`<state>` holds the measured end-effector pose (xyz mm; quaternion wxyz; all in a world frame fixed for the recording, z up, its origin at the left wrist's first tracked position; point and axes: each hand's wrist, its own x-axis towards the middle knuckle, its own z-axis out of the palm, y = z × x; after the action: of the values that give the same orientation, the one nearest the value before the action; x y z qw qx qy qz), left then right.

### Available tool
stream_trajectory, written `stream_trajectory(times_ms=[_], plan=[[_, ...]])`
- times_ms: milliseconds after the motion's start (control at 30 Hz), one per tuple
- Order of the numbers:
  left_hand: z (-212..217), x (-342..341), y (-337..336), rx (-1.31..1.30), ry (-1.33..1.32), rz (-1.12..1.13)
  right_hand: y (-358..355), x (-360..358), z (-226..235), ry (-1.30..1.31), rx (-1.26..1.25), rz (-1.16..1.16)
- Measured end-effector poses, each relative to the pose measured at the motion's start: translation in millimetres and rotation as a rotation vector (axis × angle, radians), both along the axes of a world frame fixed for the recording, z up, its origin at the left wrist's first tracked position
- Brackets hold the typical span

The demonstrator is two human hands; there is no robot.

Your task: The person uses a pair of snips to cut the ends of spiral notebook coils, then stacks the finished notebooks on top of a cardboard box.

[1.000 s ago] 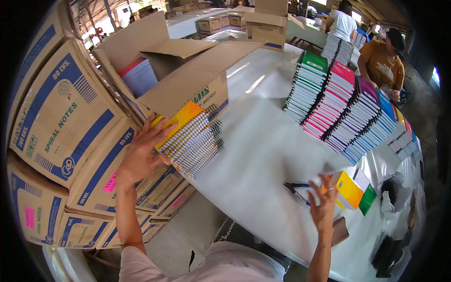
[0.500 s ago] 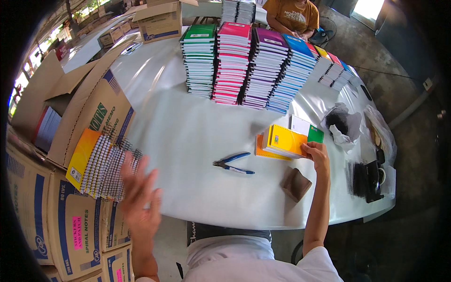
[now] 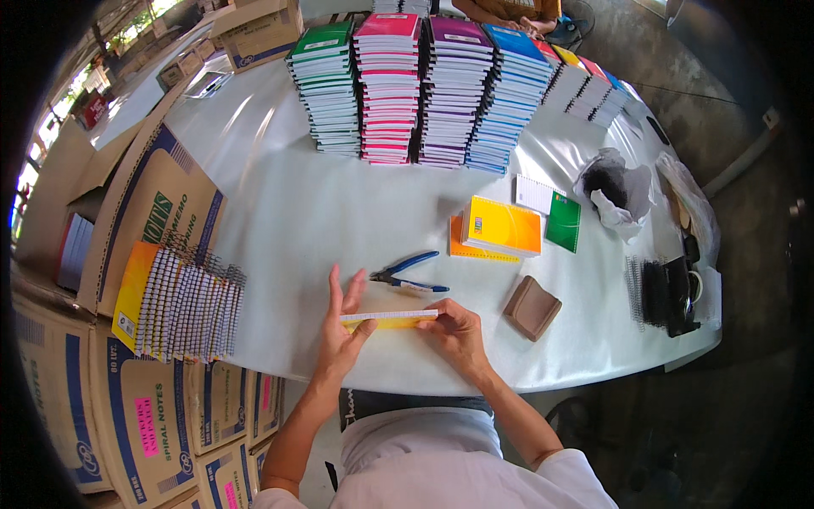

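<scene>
Notebook: a yellow notebook [image 3: 389, 319] is held on edge at the near side of the bench [image 3: 280, 204], its white page edges turned up, apparently so that the block can be squared between both hands.
Cartons: brown boxes [image 3: 59, 373] are stacked at the far left, with spiral-bound pads [image 3: 182, 304] stood in a row just beside the bench edge, probably for packing.
Left hand: the left hand [image 3: 342, 332] is kept mostly open, fingers straight, the thumb and palm pressed against the notebook's left end.
Pliers: blue-handled pliers [image 3: 407, 276] are laid just beyond the notebook, within easy reach.
Right hand: the right hand [image 3: 456, 329] is curled loosely, its fingertips pinched on the notebook's right end.
Loose notebooks: orange, white and green notebooks [image 3: 505, 226] are set to the right of centre.
Stacks: tall sorted piles, green to blue [image 3: 420, 85], are ranged along the far side by colour.
Coils: black binding coils [image 3: 644, 290] are kept at the right edge.
</scene>
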<state>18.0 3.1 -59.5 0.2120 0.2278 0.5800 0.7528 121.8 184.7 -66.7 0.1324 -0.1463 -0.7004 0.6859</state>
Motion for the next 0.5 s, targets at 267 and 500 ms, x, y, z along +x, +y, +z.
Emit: stream_trajectory(times_ms=[267,500], plan=[[62,11,25,-0.827,1.279,0.081,5,-2,-12,-0.069,0.119,0.026],[36,16,35,-0.865,1.182,-0.079,151,36,25,0.21,0.929,-0.54]])
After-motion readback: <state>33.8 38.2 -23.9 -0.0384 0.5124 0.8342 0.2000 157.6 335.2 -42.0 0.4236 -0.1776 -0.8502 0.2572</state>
